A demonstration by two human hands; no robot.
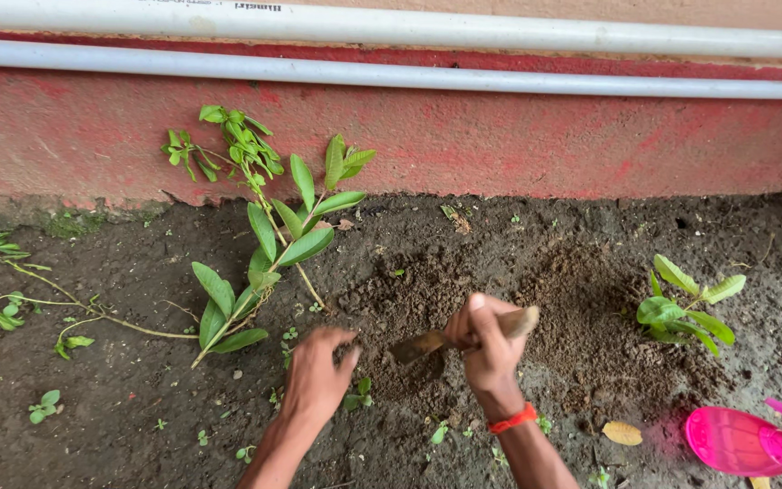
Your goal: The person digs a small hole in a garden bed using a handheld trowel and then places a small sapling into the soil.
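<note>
Head view, soil bed: I see dark, damp earth [119, 398] filling most of the frame, with a looser, freshly turned patch [581, 317] right of its middle.
Wall: a red-painted wall [500, 136] runs along the bed's far edge, and two pale pipes [409, 77] lie across it near the top.
Uprooted plant: a long leafy stem [264, 244] lies flat on the soil left of centre, its tip toward the wall and its base near my left hand.
Small plant: a short seedling [685, 312] with broad leaves stands upright in the loose earth toward the bed's right edge.
Spray bottle: a pink bottle [744, 442] lies at the near right corner.
Right hand: my right hand [486, 349] is closed in a full fist round the handle of a small trowel [432, 342], with a red band [511, 419] at the wrist.
Trowel: its blade points left and down, tip in the soil at the middle of the bed.
Left hand: my left hand [317, 373] rests knuckles-up on the soil just left of the blade, fingers curled into the earth; I cannot tell whether it holds anything.
Yellow leaf: a fallen leaf [623, 433] lies beside the bottle.
</note>
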